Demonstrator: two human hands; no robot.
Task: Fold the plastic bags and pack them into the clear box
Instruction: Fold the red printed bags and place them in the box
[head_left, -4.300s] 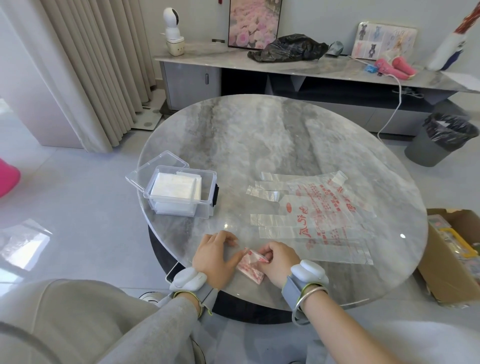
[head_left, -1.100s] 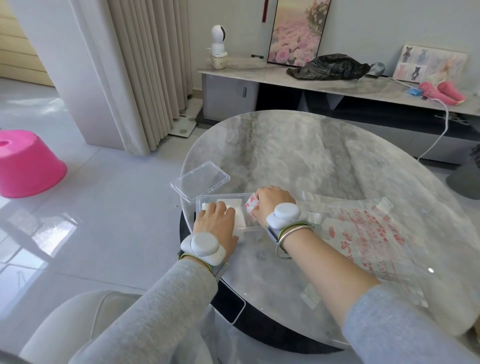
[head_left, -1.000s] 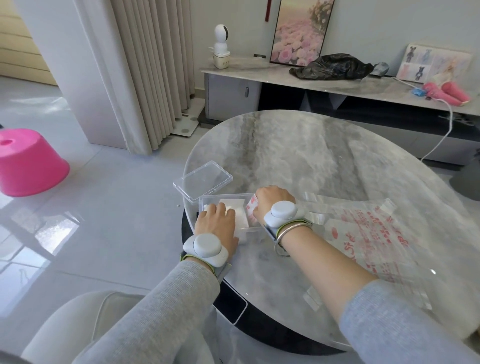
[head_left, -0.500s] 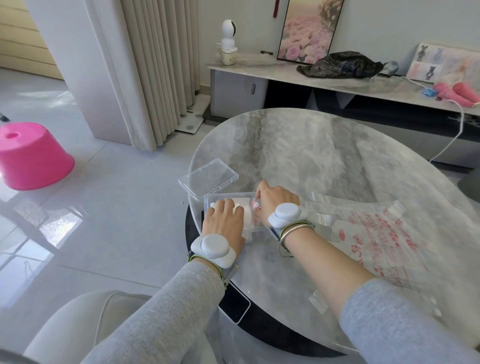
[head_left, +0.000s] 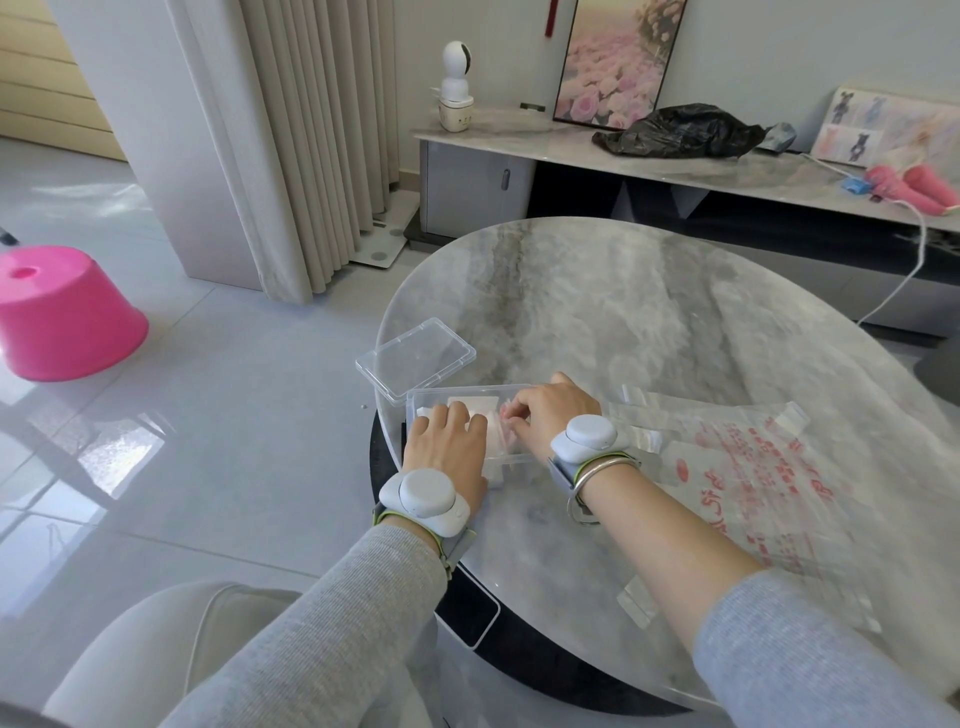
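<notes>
The right hand (head_left: 550, 410) curls its fingers round a small folded bag (head_left: 502, 427), pink and white, and holds it down into the right part of the box (head_left: 415, 404). The left hand (head_left: 447, 441) lies flat, fingers straight, on the white stack (head_left: 474, 402) already packed there. The box stands at the near left edge of the worktop (head_left: 623, 312), with its lid (head_left: 415, 358) lying off just behind it. The flat bags (head_left: 753, 467) wait spread out to the right of the box, overlapping one another. We judge this film to be very light, limp and slick. A folded packet will likely spring open once let go, so it is best pinched across its folded edges and kept pressed until its neighbours wedge it. A flat bag is best lifted by a handle strip or a corner, since the middle only slides and wrinkles. The box looks stiff but light, and we think it could skid on the glossy top unless a hand steadies it. The flat bags carry red print, including an oval mark and rows of characters. From this angle we cannot read any of it. We see no label on the box or lid.
</notes>
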